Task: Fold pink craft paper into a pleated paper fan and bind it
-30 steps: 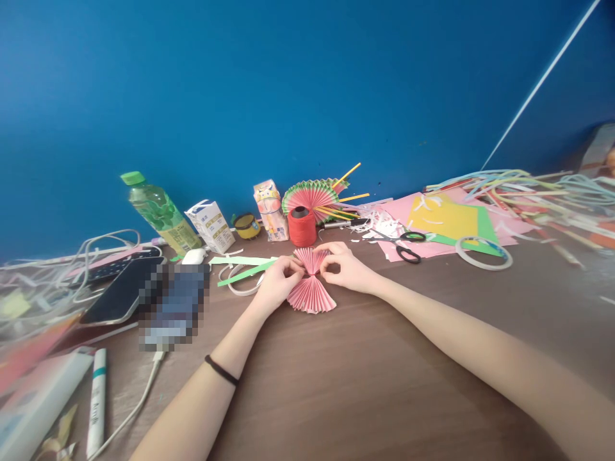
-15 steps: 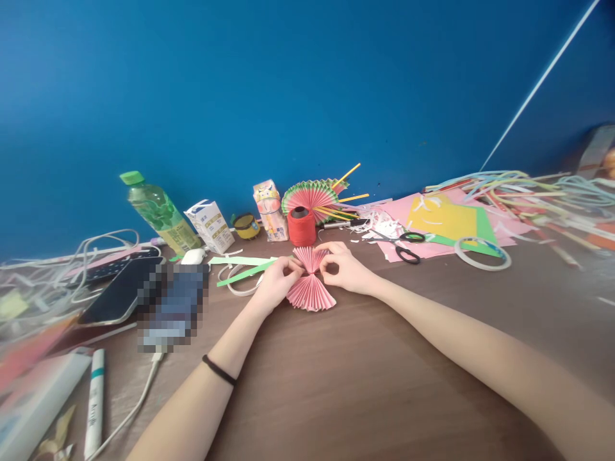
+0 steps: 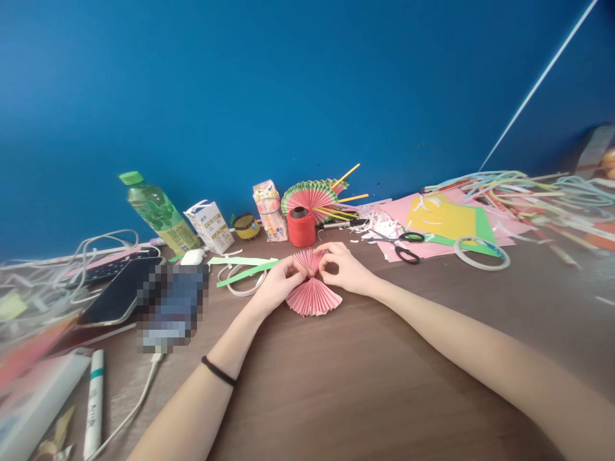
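Observation:
Pink pleated paper (image 3: 313, 298) stands on the table, pinched at its middle so that it fans out at both ends like a bow. The fingers of my left hand (image 3: 280, 282) close on its waist from the left. From the right, my right hand (image 3: 346, 269) has thumb and index finger pinched together at the waist. Whether a thread runs between my fingertips is too small to make out. Just behind the paper stands a spool of red thread (image 3: 302, 229). Green paper strips (image 3: 245, 274) lie beside my left hand.
At the back stand a green bottle (image 3: 156, 214), a white carton (image 3: 209, 225) and a green-edged pleated fan (image 3: 307, 193). Black-handled scissors (image 3: 407, 254), a tape roll (image 3: 482, 254) and coloured sheets (image 3: 439, 221) lie right. Phones (image 3: 120, 291) and a marker (image 3: 95, 403) are left.
The near part of the pink pleated paper has spread wider, mostly to the right. My left hand has shifted slightly right toward the waist; my right hand has hardly moved.

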Demonstrator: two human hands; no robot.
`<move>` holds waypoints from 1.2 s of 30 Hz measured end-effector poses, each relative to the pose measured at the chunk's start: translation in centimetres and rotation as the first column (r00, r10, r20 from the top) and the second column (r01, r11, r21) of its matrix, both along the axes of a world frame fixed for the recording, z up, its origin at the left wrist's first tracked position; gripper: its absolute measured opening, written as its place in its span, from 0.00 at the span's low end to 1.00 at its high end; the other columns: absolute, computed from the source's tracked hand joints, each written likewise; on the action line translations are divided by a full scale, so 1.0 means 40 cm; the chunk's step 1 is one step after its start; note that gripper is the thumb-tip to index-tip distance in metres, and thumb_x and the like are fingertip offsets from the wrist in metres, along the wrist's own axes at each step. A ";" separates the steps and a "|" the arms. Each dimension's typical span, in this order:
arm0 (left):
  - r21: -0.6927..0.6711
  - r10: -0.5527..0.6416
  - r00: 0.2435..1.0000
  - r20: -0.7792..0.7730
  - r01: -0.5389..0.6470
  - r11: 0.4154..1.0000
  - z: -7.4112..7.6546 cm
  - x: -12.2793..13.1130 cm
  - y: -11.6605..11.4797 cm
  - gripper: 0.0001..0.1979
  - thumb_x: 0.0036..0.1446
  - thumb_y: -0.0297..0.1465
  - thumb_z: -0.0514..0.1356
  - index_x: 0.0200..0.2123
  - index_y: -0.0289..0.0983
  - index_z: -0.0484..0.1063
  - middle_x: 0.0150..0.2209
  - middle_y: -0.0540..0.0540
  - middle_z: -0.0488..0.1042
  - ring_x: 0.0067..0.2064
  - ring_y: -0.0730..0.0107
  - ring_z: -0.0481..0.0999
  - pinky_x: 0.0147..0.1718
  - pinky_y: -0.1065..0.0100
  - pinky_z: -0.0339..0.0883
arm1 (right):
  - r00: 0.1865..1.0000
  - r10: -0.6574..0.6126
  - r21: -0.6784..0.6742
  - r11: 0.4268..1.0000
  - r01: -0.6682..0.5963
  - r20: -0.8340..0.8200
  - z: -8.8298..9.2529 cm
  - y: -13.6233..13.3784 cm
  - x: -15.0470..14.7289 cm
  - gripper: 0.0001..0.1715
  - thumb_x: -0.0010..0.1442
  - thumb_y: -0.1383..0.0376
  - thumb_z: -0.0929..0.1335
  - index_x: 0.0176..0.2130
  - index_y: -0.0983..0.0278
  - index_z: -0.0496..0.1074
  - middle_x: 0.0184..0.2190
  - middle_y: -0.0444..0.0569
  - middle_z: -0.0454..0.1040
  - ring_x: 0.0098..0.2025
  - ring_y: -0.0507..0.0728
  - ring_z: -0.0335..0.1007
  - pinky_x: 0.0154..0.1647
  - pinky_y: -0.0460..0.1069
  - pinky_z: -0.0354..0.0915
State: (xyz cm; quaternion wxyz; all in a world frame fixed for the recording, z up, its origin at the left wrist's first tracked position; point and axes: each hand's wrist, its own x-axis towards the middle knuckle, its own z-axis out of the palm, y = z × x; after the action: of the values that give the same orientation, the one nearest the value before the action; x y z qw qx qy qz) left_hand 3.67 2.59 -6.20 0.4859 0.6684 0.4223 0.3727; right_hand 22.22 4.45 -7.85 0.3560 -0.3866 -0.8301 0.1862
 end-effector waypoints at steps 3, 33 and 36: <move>-0.030 -0.005 1.000 0.030 0.006 1.000 0.004 0.008 -0.006 0.06 0.50 0.32 0.56 0.26 0.37 0.61 0.31 0.46 0.75 0.38 0.69 0.74 0.42 0.65 0.64 | 1.000 0.010 0.013 1.000 -0.010 -0.015 0.001 -0.002 -0.001 0.06 0.47 0.71 0.66 0.22 0.63 0.65 0.43 0.49 0.67 0.49 0.60 0.56 0.50 0.59 0.55; 0.150 0.186 0.980 -0.077 -0.173 0.973 -0.036 0.028 0.004 0.05 0.46 0.32 0.59 0.27 0.35 0.70 0.28 0.47 0.74 0.32 0.68 0.73 0.36 0.66 0.65 | 0.997 0.075 0.208 0.975 -0.080 0.032 0.006 -0.023 -0.008 0.05 0.56 0.70 0.63 0.28 0.62 0.66 0.40 0.49 0.70 0.47 0.58 0.59 0.47 0.55 0.55; 0.104 0.176 0.984 -0.039 -0.171 0.980 -0.033 0.030 0.002 0.06 0.45 0.31 0.60 0.29 0.36 0.68 0.27 0.49 0.75 0.32 0.68 0.74 0.36 0.66 0.65 | 0.996 0.077 0.265 0.961 -0.084 0.037 -0.001 -0.024 -0.007 0.06 0.57 0.70 0.63 0.29 0.63 0.66 0.39 0.49 0.71 0.45 0.57 0.59 0.46 0.54 0.56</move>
State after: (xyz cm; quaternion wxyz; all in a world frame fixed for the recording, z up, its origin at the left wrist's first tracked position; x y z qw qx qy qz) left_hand 4.87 2.67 -7.52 0.4071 0.6612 0.4715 0.4180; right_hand 21.92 3.50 -7.87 0.3859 -0.3037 -0.8673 0.0821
